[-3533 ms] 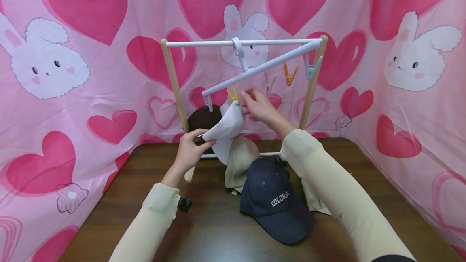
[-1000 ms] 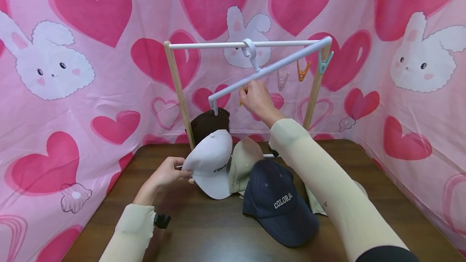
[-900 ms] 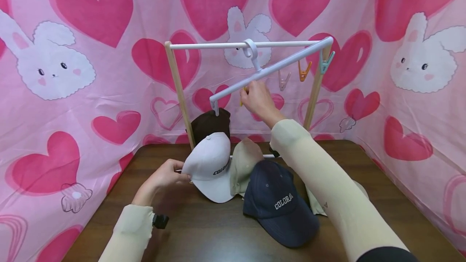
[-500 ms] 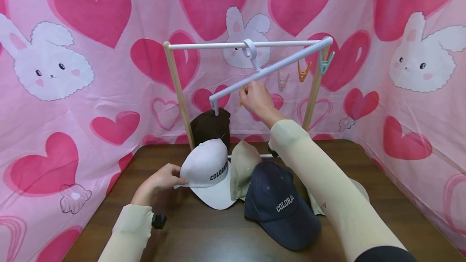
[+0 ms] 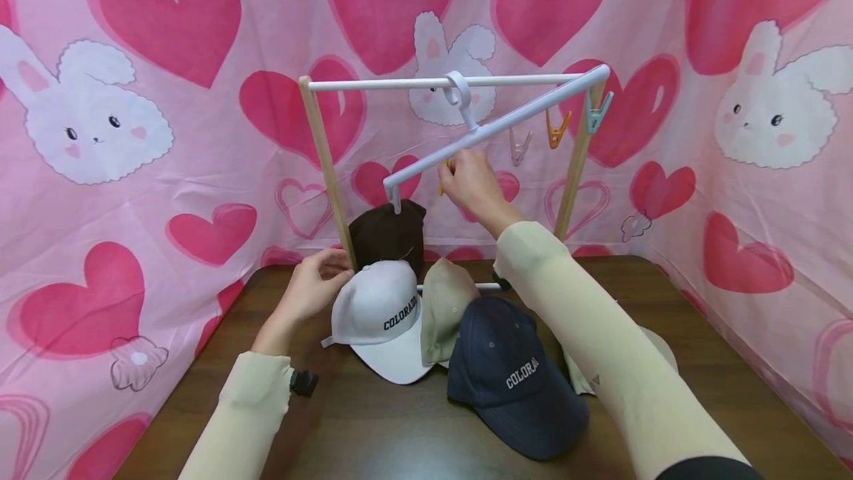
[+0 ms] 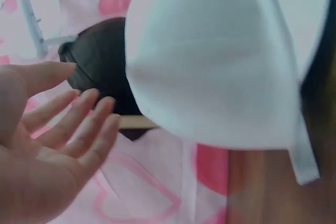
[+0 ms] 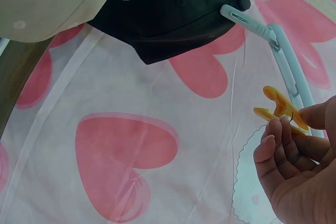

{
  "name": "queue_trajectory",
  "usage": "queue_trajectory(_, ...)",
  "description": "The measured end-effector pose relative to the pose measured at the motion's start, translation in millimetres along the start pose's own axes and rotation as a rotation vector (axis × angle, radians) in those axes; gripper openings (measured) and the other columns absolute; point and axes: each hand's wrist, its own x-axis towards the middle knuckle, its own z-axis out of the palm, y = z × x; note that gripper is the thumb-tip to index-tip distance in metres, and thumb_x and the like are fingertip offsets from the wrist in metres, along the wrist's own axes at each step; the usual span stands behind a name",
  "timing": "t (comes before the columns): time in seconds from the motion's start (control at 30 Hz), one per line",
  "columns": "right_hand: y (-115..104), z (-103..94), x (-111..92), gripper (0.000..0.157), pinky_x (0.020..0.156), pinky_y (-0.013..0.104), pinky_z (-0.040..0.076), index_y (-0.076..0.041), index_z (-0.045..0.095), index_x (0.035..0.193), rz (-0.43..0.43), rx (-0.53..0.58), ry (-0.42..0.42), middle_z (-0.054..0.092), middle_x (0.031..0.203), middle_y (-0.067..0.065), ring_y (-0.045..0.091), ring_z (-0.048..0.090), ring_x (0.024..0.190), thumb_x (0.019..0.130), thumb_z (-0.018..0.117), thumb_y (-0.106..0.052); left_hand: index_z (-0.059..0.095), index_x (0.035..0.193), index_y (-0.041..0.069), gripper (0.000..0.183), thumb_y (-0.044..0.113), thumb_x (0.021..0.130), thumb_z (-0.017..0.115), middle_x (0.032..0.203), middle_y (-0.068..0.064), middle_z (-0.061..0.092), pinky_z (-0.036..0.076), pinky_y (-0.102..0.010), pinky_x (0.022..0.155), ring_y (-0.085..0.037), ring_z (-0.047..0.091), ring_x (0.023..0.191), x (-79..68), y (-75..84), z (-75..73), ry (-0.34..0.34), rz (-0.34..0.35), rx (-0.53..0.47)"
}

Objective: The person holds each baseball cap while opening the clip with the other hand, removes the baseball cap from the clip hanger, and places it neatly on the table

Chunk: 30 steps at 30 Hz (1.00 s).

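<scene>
My right hand (image 5: 472, 182) pinches the yellow clip (image 7: 278, 109) below the tilted white hanger (image 5: 496, 126); in the right wrist view the clip's jaws are spread with nothing between them. My left hand (image 5: 312, 289), fingers loosely bent and holding nothing in the left wrist view, is just beside the white cap (image 5: 373, 302). That cap sits on the table, its COLORADO lettering facing forward. Behind it, a dark brown cap (image 5: 386, 235) hangs from the clip (image 5: 396, 202) at the hanger's low left end.
A beige cap (image 5: 446, 310) and a navy cap (image 5: 509, 376) crowd the middle of the wooden table (image 5: 373, 435). Pink (image 5: 520, 148), orange (image 5: 556, 130) and teal (image 5: 597, 115) clips hang from the hanger's right half. The rack's left post (image 5: 324, 161) stands near my left hand.
The white cap has come down from the yellow clip onto the table. My left hand has let go of it and moved up towards the brown cap. My right hand took the yellow clip and stays there.
</scene>
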Motion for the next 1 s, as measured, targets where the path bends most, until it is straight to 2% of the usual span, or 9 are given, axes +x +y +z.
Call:
queue_trajectory(0.17, -1, 0.1, -1, 0.040, 0.043, 0.028, 0.034, -0.005, 0.059, 0.064, -0.005, 0.002, -0.002, 0.047, 0.056, 0.005, 0.021, 0.045, 0.048, 0.102, 0.053, -0.017, 0.056, 0.139, -0.002, 0.045, 0.013, 0.098, 0.067, 0.133, -0.023, 0.063, 0.049, -0.054, 0.103, -0.040, 0.062, 0.121, 17.7, 16.6, 2.2, 0.073, 0.033, -0.039)
queue_trajectory(0.27, -2, -0.1, -2, 0.040, 0.043, 0.028, 0.034, -0.006, 0.059, 0.064, 0.000, -0.001, -0.005, 0.049, 0.056, 0.005, 0.020, 0.045, 0.048, 0.102, 0.054, -0.019, 0.048, 0.146, -0.001, 0.053, 0.016, 0.099, 0.066, 0.146, -0.024, 0.054, 0.046, -0.054, 0.106, -0.044, 0.055, 0.131, 28.9, 25.4, 2.4, 0.088, 0.031, -0.034)
queue_trajectory(0.47, -1, -1.7, -3, 0.039, 0.043, 0.028, 0.033, -0.006, 0.057, 0.065, 0.006, -0.013, 0.015, 0.049, 0.056, 0.005, 0.021, 0.045, 0.049, 0.101, 0.054, -0.021, 0.038, 0.152, -0.006, 0.061, 0.017, 0.101, 0.063, 0.154, -0.029, 0.042, 0.044, -0.055, 0.107, -0.049, 0.054, 0.130, 50.3, 39.4, 6.6, 0.036, 0.028, 0.008)
queue_trajectory(0.6, -1, -2.7, -4, 0.037, 0.042, 0.028, 0.033, -0.006, 0.054, 0.066, 0.006, -0.022, 0.026, 0.045, 0.056, 0.005, 0.020, 0.044, 0.048, 0.100, 0.055, -0.022, 0.033, 0.154, -0.006, 0.063, 0.017, 0.102, 0.060, 0.156, -0.029, 0.038, 0.044, -0.053, 0.108, -0.047, 0.053, 0.132, 59.1, 44.7, 9.8, 0.001, 0.009, 0.032)
queue_trajectory(0.7, -3, -3.6, -5, 0.037, 0.043, 0.028, 0.032, -0.007, 0.053, 0.068, 0.011, -0.031, 0.028, 0.043, 0.055, 0.004, 0.019, 0.042, 0.047, 0.099, 0.058, -0.025, 0.030, 0.156, -0.006, 0.064, 0.016, 0.103, 0.058, 0.157, -0.030, 0.037, 0.042, -0.052, 0.110, -0.045, 0.047, 0.138, 63.2, 45.7, 11.6, -0.026, -0.003, 0.066)
queue_trajectory(0.83, -5, -4.6, -7, 0.037, 0.042, 0.028, 0.032, -0.007, 0.055, 0.068, 0.031, -0.020, 0.018, 0.043, 0.055, 0.003, 0.018, 0.041, 0.046, 0.097, 0.063, -0.028, 0.028, 0.155, -0.008, 0.065, 0.017, 0.103, 0.057, 0.155, -0.032, 0.037, 0.033, -0.054, 0.117, -0.045, 0.039, 0.143, 67.4, 43.6, 14.6, -0.050, -0.003, 0.137)
queue_trajectory(0.93, -6, -4.7, -8, 0.038, 0.040, 0.028, 0.032, -0.006, 0.057, 0.068, 0.058, 0.000, 0.001, 0.044, 0.055, 0.004, 0.018, 0.041, 0.045, 0.097, 0.065, -0.029, 0.028, 0.154, -0.009, 0.064, 0.016, 0.103, 0.057, 0.153, -0.033, 0.038, 0.027, -0.056, 0.119, -0.045, 0.036, 0.143, 69.1, 41.1, 15.9, -0.066, 0.002, 0.176)
queue_trajectory(1.0, -6, -4.5, -9, 0.039, 0.040, 0.027, 0.032, -0.006, 0.058, 0.067, 0.067, 0.001, -0.005, 0.045, 0.055, 0.005, 0.019, 0.041, 0.044, 0.097, 0.066, -0.030, 0.031, 0.152, -0.010, 0.062, 0.015, 0.102, 0.058, 0.150, -0.033, 0.040, 0.026, -0.056, 0.119, -0.045, 0.036, 0.142, 69.9, 39.6, 16.0, -0.073, 0.016, 0.199)
